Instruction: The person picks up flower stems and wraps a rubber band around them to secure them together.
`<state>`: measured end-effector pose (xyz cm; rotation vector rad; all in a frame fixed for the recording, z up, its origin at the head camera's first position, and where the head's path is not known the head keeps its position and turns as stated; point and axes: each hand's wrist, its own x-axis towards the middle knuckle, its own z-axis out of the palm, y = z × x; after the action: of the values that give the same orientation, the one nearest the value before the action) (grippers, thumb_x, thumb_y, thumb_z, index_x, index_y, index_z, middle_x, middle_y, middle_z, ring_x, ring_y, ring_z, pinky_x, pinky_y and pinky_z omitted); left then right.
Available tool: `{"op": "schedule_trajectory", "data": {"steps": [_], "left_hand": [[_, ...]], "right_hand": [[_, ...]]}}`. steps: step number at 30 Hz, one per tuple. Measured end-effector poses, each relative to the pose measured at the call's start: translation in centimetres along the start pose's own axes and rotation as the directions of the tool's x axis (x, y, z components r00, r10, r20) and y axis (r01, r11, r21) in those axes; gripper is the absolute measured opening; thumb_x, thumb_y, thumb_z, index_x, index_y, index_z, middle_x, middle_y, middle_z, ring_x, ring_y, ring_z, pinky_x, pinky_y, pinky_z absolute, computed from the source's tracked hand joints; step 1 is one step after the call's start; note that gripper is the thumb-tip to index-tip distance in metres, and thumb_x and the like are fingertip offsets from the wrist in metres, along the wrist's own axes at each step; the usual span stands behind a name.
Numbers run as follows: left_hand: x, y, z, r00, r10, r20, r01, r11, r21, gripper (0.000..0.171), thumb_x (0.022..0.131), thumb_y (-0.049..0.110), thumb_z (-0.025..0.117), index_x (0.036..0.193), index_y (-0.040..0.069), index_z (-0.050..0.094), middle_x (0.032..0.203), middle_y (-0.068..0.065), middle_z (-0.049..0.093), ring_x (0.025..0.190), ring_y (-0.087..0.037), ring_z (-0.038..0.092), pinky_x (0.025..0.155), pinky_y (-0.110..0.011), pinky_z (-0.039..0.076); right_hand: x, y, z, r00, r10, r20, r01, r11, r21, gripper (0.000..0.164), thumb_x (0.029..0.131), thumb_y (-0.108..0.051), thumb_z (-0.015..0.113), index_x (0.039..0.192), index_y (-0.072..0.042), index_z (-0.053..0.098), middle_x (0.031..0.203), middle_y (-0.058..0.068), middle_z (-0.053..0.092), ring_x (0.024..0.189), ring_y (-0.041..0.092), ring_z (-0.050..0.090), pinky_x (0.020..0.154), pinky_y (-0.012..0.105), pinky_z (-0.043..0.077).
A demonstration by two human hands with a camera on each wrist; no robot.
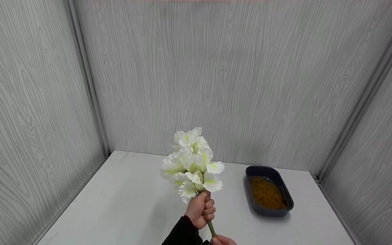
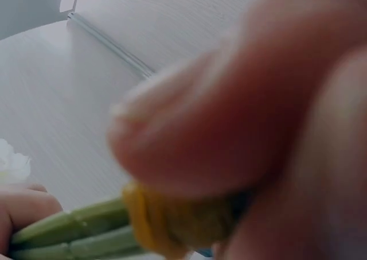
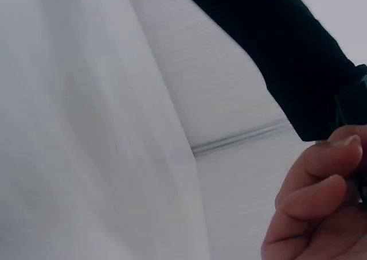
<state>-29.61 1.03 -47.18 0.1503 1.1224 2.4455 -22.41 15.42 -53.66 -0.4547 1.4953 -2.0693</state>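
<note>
A bunch of white flowers (image 1: 192, 163) with yellow-green centres stands upright in the middle of the head view. My left hand (image 1: 201, 209), in a black sleeve, grips its green stems just below the blooms. Lower down, my right hand (image 1: 224, 240) pinches the stem end, partly cut off by the frame. In the left wrist view a yellow band (image 2: 152, 222) wraps the stems (image 2: 74, 231) under a large, blurred thumb (image 2: 189, 128). Curled right-hand fingers (image 3: 315, 202) show at the lower right of the right wrist view; the stems are hidden there.
A dark rectangular dish (image 1: 269, 212) with orange-brown contents (image 1: 267, 194) stands at the right on the white table (image 1: 124, 197). Grey wood-grain panels (image 1: 216, 75) rise behind the table and along both sides. The black left sleeve (image 3: 275, 53) crosses the right wrist view.
</note>
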Motion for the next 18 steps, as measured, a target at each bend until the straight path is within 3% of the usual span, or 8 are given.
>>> {"op": "schedule_trajectory", "data": {"steps": [5,10,12,14,16,18], "left_hand": [[0.1,-0.3,0.2,0.998,0.029,-0.050,-0.027,0.999,0.047,0.044,0.097,0.021,0.037,0.055,0.021,0.024,0.047,0.010,0.018,0.035,0.001,0.020,0.036,-0.017,0.013],[0.2,-1.0,0.4,0.996,0.028,-0.082,-0.022,0.997,0.074,0.045,0.097,0.023,0.039,0.055,0.021,0.024,0.047,0.010,0.017,0.036,0.000,0.017,0.037,-0.017,0.013],[0.3,-1.1,0.5,0.997,0.025,-0.071,-0.020,0.997,0.073,0.045,0.097,0.023,0.039,0.055,0.021,0.023,0.047,0.010,0.017,0.036,0.000,0.017,0.037,-0.018,0.013],[0.2,-1.2,0.5,0.999,0.016,-0.052,-0.012,0.998,0.058,0.045,0.097,0.022,0.039,0.055,0.021,0.023,0.047,0.010,0.017,0.036,0.000,0.018,0.037,-0.018,0.012],[0.2,-1.2,0.4,1.000,0.004,-0.022,-0.003,0.999,0.032,0.044,0.096,0.021,0.039,0.055,0.021,0.023,0.047,0.010,0.017,0.035,0.000,0.019,0.037,-0.018,0.011],[0.2,-1.2,0.3,1.000,-0.006,0.012,0.006,1.000,0.003,0.044,0.096,0.020,0.038,0.055,0.021,0.022,0.047,0.010,0.017,0.034,0.000,0.019,0.037,-0.018,0.011]], "right_hand": [[0.5,-0.7,0.3,0.989,0.026,-0.143,-0.038,0.996,-0.078,0.023,0.094,-0.030,0.053,0.096,-0.007,0.056,0.068,-0.004,0.049,0.056,0.004,0.045,0.051,0.018,0.038],[1.2,-0.5,0.7,0.977,-0.040,-0.210,-0.015,0.967,-0.253,0.030,0.098,-0.033,0.045,0.087,-0.007,0.054,0.062,-0.005,0.043,0.049,0.004,0.039,0.046,0.018,0.033],[1.3,-0.1,0.9,0.975,-0.075,-0.209,0.016,0.963,-0.271,0.032,0.099,-0.033,0.043,0.081,-0.008,0.049,0.060,-0.005,0.041,0.047,0.004,0.036,0.043,0.018,0.031],[1.1,0.2,1.1,0.974,-0.082,-0.210,0.044,0.983,-0.179,0.032,0.097,-0.034,0.047,0.076,-0.010,0.048,0.058,-0.006,0.039,0.045,0.004,0.036,0.043,0.019,0.030],[1.0,0.4,1.1,0.986,-0.077,-0.144,0.073,0.997,-0.034,0.035,0.096,-0.037,0.048,0.072,-0.012,0.042,0.057,-0.006,0.036,0.045,0.004,0.034,0.043,0.019,0.028],[0.8,0.5,0.9,0.997,-0.064,-0.042,0.069,0.988,0.139,0.035,0.096,-0.037,0.048,0.071,-0.014,0.042,0.058,-0.007,0.034,0.047,0.004,0.033,0.044,0.020,0.026]]}}
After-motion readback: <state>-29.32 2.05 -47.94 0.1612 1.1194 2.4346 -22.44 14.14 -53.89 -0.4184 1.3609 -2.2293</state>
